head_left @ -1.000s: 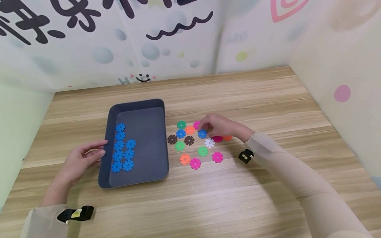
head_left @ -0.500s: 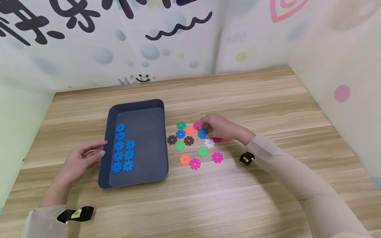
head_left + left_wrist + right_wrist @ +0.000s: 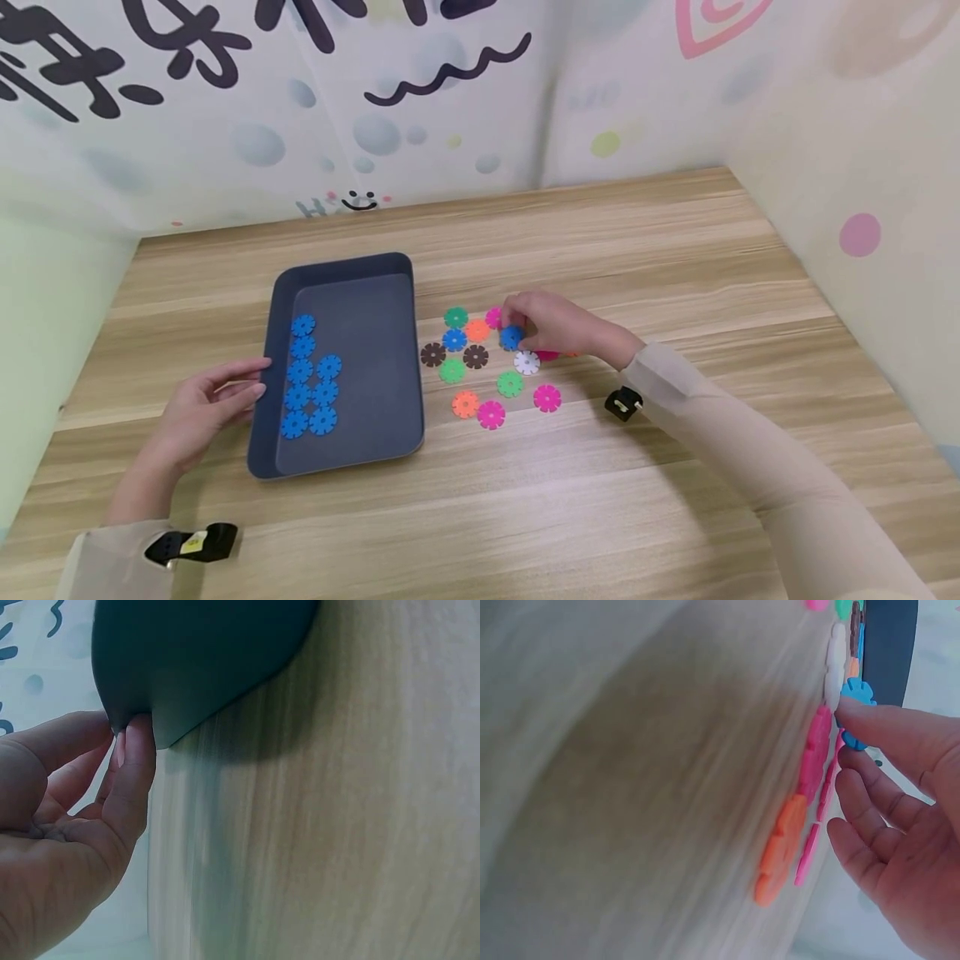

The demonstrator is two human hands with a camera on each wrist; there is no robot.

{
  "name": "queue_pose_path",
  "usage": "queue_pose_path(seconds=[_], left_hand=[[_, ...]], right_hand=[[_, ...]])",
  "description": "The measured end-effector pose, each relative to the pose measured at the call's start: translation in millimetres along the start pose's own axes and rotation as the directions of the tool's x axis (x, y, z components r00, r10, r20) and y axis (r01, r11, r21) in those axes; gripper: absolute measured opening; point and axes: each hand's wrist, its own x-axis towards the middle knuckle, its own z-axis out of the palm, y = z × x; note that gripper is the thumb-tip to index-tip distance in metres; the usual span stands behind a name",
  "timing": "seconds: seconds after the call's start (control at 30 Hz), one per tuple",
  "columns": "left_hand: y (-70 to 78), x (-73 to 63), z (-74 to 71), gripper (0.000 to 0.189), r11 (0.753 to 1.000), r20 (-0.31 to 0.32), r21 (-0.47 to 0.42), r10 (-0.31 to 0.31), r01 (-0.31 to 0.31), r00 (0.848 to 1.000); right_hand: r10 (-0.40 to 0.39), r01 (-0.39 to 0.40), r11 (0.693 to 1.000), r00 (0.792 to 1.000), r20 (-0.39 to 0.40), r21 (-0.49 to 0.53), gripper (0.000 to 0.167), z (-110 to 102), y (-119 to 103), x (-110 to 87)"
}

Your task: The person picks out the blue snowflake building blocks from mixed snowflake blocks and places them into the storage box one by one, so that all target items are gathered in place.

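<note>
My right hand (image 3: 551, 321) pinches a blue notched snowflake disc (image 3: 857, 691) between thumb and fingertips. In the right wrist view the disc stands tilted beside a white disc (image 3: 835, 667). Other discs lie around that hand: pink (image 3: 547, 398), green (image 3: 510, 384), orange (image 3: 465, 404), brown (image 3: 476, 357) and a second blue one (image 3: 454, 340). On the left, my left hand (image 3: 206, 408) touches the outer left wall of a dark grey tray (image 3: 375, 367), with fairly straight fingertips (image 3: 139, 731) right at its rim. Blue discs (image 3: 300, 371) lie in two columns along the tray's left side.
The tray and loose discs lie on a wood-grain table (image 3: 480, 517). A printed wall sheet (image 3: 420, 108) closes off the back, and walls rise at both sides. Each wrist has a black strap, the left one (image 3: 191, 544) close above the table.
The blue disc at my right fingertips has tilted slightly, with the hand shifting a little to the right. My left hand stays at the tray.
</note>
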Motion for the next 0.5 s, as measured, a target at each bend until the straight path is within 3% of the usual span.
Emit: queue_pose_path(seconds=[0.23,0.5], left_hand=[[-1.1,-0.9,-0.2,0.037,1.000,-0.005,0.025,-0.010,0.010,1.000],[-0.4,0.0,-0.3,0.036,1.000,-0.005,0.010,-0.002,0.002,1.000]], right_hand=[[0.011,-0.011,0.998,1.000,0.000,0.055,0.023,-2.2,-1.7,-0.6],[0.025,-0.024,0.999,0.999,-0.031,0.039,0.025,-4.8,-2.5,-2.9]])
